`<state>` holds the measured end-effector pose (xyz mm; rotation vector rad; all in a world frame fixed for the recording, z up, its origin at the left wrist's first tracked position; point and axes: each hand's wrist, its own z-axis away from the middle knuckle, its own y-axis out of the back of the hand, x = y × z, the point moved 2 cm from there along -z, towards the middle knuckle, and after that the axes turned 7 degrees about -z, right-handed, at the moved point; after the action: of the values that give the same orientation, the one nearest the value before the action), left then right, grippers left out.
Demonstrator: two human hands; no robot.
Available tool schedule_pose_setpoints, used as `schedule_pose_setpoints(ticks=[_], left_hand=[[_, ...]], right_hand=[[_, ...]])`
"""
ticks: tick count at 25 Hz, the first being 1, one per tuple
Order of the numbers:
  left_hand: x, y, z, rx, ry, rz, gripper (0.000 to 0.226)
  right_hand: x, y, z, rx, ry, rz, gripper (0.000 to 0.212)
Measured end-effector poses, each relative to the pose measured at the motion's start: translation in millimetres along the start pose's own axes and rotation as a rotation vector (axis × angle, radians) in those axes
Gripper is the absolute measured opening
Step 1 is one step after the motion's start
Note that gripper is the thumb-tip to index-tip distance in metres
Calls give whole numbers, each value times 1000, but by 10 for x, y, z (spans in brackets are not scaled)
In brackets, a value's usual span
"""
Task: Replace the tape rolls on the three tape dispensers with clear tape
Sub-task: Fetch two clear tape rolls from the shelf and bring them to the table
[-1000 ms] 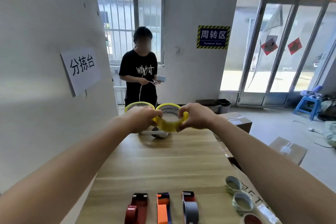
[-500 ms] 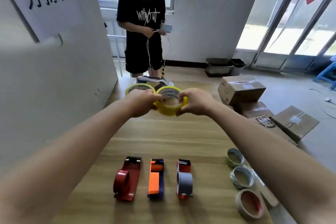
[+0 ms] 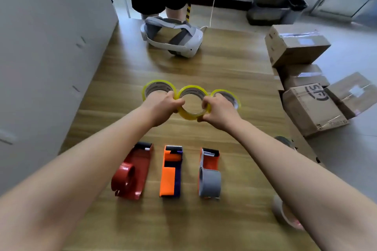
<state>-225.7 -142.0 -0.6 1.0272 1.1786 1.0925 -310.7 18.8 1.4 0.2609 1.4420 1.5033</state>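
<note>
3 yellow-tinged tape rolls (image 3: 192,89) are held side by side at mid-counter (image 3: 234,79). The left and middle rolls are gripped by the left hand (image 3: 163,106), the middle and right by the right hand (image 3: 219,111). 3 dispensers (image 3: 171,171) are lined up nearer.

A black "SF" logo, seen rotated, is printed on the cardboard box (image 3: 310,108) on the floor; the other boxes' labels are too blurred to read.

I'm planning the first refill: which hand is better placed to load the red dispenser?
Likely left. The left hand grips the left roll, and the red dispenser lies on that side; the right hand, at the right roll, is nearer the grey dispenser.
</note>
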Motion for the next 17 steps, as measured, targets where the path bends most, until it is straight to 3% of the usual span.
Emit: schedule_pose_setpoints(ticks=[7, 17], left_hand=[[91, -833, -113, -161, -96, -103, 26], [114, -1145, -152, -278, -118, -162, 49]], right_hand=[[352, -791, -232, -104, -37, 20, 38], [491, -1107, -352, -144, 42, 159, 44]])
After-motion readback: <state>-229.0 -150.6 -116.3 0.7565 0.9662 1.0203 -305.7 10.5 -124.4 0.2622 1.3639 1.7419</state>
